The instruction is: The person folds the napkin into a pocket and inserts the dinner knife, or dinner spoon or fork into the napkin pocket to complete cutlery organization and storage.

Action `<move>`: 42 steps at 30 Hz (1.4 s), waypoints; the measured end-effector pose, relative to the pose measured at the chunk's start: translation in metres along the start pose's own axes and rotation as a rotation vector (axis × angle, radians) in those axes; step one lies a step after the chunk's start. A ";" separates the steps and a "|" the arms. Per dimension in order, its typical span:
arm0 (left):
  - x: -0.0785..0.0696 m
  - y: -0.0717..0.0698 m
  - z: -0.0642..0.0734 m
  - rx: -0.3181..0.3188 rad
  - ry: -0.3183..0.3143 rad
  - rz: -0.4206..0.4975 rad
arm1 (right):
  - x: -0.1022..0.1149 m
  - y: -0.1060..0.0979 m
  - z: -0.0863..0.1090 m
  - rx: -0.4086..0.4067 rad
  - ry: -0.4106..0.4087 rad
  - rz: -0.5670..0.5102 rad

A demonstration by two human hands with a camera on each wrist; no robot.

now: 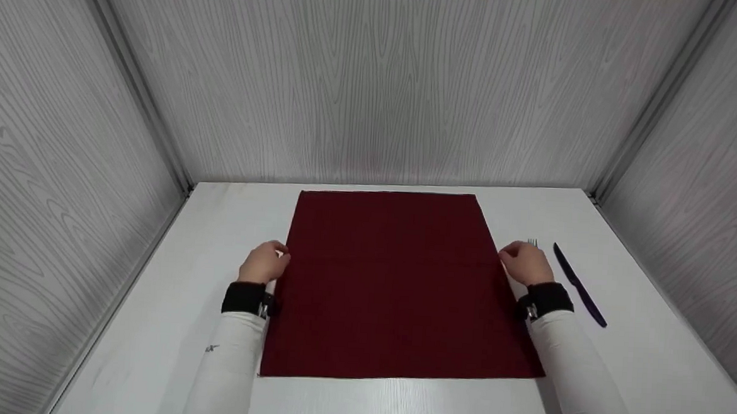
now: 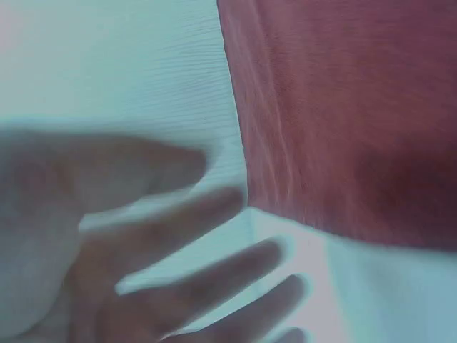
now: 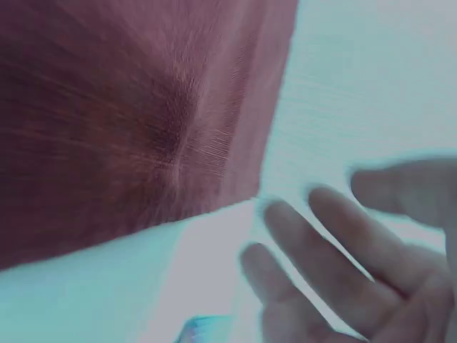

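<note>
Covering the middle of the white table [image 1: 650,373] between its left and right edges: a dark red cloth [image 1: 396,284], spread flat, far side just short of the back edge. Judging by shallow creases near its sides, likely thin, light and soft, apt to sag or fold when lifted; unlikely to break, and probably easy to slide over the smooth tabletop. Best pinched at two neighbouring corners, or along opposite edges, to avoid wrinkling. Beside the cloth's left side, the left hand [image 1: 264,263]: fingers loosely extended and parted in the wrist view, thumb apart, gripping nothing. Likewise at the opposite side, toward the table's right edge, the right hand [image 1: 527,264]: fingers relaxed and spread, no cloth between. Fingertip contact with the cloth: impossible to tell. Just past the right hand, a mostly hidden fork [image 1: 532,242], then a dark knife [image 1: 579,285].
</note>
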State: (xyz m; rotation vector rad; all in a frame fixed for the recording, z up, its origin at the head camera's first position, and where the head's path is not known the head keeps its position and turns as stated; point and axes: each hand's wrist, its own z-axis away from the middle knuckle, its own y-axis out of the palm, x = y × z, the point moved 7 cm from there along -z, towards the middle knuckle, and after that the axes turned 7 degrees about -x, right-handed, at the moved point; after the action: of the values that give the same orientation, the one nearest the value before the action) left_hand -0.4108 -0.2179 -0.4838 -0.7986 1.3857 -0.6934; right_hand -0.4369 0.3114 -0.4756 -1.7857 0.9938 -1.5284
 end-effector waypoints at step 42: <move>0.007 0.019 -0.077 -0.234 -0.285 0.390 | -0.021 0.034 -0.063 0.104 0.281 -0.324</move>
State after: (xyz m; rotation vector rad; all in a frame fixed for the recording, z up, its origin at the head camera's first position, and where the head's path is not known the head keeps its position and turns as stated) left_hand -0.4876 -0.2188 -0.5043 -0.7462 1.3212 -0.1095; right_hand -0.5061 0.3128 -0.5043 -1.7535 0.7562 -2.0365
